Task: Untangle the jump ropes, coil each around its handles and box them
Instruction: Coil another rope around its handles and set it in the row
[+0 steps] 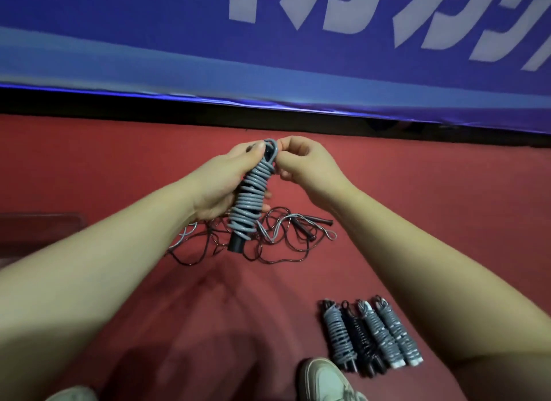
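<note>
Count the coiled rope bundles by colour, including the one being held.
Grey coils: 4 (held coil, leftmost floor coil, third floor coil, rightmost floor coil)
Black coils: 1 (black floor coil)
Total: 5; loose tangle not counted.

Bare forearms (119,251); 2 pale greenish sneakers (325,379) w/ lighter stitched panels.

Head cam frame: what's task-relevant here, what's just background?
Job: grey coiled rope in left hand, right hand pinching its end loop; loose tangled ropes; four coiled ropes in a row.
Lying about: shoe, blue banner. No box visible.
</note>
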`<move>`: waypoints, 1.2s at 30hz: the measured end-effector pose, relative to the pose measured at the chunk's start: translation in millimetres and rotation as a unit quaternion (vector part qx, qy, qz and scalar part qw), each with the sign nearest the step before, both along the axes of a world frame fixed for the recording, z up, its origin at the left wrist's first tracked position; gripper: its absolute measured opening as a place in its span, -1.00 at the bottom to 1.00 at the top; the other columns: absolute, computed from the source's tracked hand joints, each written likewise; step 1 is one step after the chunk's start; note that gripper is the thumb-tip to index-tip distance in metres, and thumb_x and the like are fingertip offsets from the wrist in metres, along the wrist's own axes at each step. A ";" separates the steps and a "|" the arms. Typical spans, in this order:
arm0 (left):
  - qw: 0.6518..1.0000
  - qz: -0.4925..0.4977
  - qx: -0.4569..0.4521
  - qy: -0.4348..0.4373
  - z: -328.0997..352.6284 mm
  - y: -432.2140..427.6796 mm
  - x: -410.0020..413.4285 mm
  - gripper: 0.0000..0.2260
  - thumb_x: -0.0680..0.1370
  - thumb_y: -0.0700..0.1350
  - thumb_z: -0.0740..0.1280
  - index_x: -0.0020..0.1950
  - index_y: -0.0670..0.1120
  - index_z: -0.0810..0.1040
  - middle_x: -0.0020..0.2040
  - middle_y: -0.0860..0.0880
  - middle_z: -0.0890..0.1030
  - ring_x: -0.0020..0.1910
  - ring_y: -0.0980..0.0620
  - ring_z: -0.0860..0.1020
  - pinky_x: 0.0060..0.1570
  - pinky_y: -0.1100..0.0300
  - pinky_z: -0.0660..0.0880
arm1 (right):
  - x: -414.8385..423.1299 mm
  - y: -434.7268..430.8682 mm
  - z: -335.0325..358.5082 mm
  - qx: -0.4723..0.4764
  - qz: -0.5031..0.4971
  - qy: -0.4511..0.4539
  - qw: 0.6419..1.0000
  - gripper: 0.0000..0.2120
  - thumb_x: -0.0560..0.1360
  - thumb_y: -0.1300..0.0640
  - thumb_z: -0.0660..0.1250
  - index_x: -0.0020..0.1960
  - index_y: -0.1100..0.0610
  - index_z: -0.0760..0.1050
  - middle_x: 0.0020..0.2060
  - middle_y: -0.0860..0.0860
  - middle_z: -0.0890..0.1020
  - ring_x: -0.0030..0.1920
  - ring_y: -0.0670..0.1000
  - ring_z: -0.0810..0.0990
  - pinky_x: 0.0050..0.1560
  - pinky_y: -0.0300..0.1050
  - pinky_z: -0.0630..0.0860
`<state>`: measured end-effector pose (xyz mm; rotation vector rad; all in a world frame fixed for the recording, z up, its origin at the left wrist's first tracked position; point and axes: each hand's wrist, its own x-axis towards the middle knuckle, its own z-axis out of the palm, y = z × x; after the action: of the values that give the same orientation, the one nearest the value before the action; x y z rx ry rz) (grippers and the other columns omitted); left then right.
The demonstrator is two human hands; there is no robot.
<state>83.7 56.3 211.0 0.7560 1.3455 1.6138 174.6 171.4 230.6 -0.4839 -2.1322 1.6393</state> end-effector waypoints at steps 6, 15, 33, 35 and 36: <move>1.000 0.008 0.007 0.015 2.3 13.3 4.5 -0.86 0.55 -0.01 0.25 0.07 0.00 0.47 -0.25 -0.05 0.54 -0.38 0.03 0.51 -0.42 0.15 0.55 | 14.8 21.0 2.9 -0.039 0.015 -0.038 0.998 -0.81 0.49 0.32 0.29 -0.17 0.05 0.51 -0.28 -0.10 0.55 -0.26 -0.16 0.45 -0.22 -0.21 0.29; 0.998 -0.042 0.020 -0.051 1.2 9.6 3.6 -0.79 0.37 0.01 0.30 -0.05 -0.01 0.54 -0.27 -0.04 0.57 -0.38 0.01 0.56 -0.40 0.10 0.58 | 24.5 16.1 19.0 0.026 0.058 -0.069 0.996 -0.85 0.51 0.31 0.30 -0.17 0.11 0.45 -0.34 -0.03 0.45 -0.48 -0.23 0.35 -0.38 -0.33 0.24; 0.998 0.056 0.012 -0.014 2.0 3.9 0.6 -0.84 0.59 -0.06 0.23 0.00 -0.16 0.42 -0.33 -0.13 0.65 -0.43 -0.07 0.61 -0.41 0.08 0.59 | 14.8 17.7 17.5 0.120 0.038 -0.107 0.986 -0.89 0.47 0.28 0.35 -0.16 0.10 0.48 -0.35 -0.07 0.52 -0.42 -0.22 0.44 -0.35 -0.41 0.36; 0.998 0.051 0.008 -0.019 1.9 3.3 1.5 -0.83 0.59 -0.06 0.22 0.02 -0.16 0.42 -0.33 -0.13 0.64 -0.44 -0.06 0.60 -0.43 0.10 0.59 | 12.4 16.9 17.3 0.194 0.022 -0.109 0.975 -0.86 0.43 0.26 0.34 -0.20 0.07 0.44 -0.38 -0.10 0.47 -0.42 -0.19 0.38 -0.37 -0.38 0.33; 0.998 0.050 0.005 -0.026 1.1 3.4 2.4 -0.82 0.59 -0.06 0.23 0.04 -0.17 0.41 -0.33 -0.13 0.64 -0.44 -0.06 0.60 -0.43 0.10 0.58 | 11.5 16.7 17.1 0.230 0.022 -0.110 0.967 -0.84 0.42 0.26 0.35 -0.22 0.06 0.41 -0.39 -0.10 0.44 -0.42 -0.18 0.35 -0.39 -0.36 0.31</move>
<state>86.0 59.7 212.1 0.6564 1.3569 1.7073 186.1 188.1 247.8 -0.4863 -2.6011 1.0917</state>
